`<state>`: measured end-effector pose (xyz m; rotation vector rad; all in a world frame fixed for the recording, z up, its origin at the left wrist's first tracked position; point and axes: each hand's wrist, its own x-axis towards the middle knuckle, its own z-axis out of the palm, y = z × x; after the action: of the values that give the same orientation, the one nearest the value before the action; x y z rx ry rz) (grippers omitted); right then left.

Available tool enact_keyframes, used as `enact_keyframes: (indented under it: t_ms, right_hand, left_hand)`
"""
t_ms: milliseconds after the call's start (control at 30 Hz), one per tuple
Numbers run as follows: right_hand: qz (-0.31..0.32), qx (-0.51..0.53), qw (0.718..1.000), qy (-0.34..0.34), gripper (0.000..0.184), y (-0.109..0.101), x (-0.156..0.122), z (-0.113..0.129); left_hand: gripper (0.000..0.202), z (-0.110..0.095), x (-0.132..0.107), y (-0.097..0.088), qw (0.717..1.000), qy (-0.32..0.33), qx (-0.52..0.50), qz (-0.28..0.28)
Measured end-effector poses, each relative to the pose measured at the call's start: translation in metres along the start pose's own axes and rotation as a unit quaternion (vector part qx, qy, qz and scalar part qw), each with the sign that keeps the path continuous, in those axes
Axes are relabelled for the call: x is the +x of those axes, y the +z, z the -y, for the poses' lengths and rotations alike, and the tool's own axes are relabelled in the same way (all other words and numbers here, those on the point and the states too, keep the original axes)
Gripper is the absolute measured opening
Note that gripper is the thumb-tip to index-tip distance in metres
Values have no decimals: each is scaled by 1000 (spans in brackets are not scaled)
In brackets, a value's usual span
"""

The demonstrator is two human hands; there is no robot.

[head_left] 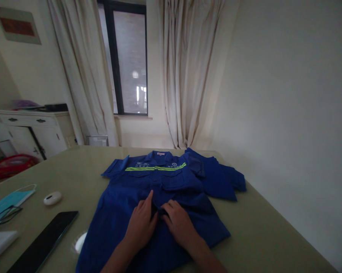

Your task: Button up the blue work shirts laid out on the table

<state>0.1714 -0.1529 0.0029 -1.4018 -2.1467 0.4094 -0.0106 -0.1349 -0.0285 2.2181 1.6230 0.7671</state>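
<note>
A blue short-sleeved work shirt lies front up on the table, its collar at the far end. A yellow-green reflective stripe crosses its chest above two pockets. My left hand is at the middle of the front placket, index finger pointing forward along it and the thumb side against a raised fold of cloth. From the other side, my right hand grips the same placket edge with bent fingers. Any button between the fingertips is too small and dark to make out.
More folded blue clothing lies beside the shirt, against the right wall. On the left are a black phone, a white round case, a blue face mask and glasses. The table edge runs along the wall.
</note>
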Motion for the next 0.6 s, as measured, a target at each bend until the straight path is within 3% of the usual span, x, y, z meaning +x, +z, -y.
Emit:
enact_keyframes:
  t_ms: [167,267,333,400,500,600]
  right_hand:
    - [28,66,997,-9,15,-18,-12,-6]
    - [127,155,979,24,9,-32,-18,-5]
    - [164,222,960,45,23,-35,-16,-2]
    - [112,243,962,47,33,-31,-11,1]
    - [-17,153,988,17,18,-15,-3,3]
    - [-41,42,998,-9,16,1,1,1]
  left_hand:
    - [71,-11,-15,-15,998,-42,12,39]
    - [50,-7,-19,-30,991,-74,-49,99]
    - [35,-4,-13,-38,988,-79,-55,119]
    - [26,-4,0,-41,989,-97,-31,109]
    - [22,-8,22,-35,988,-122,-23,88]
    - [25,-16,33,-21,993,-82,-59,66]
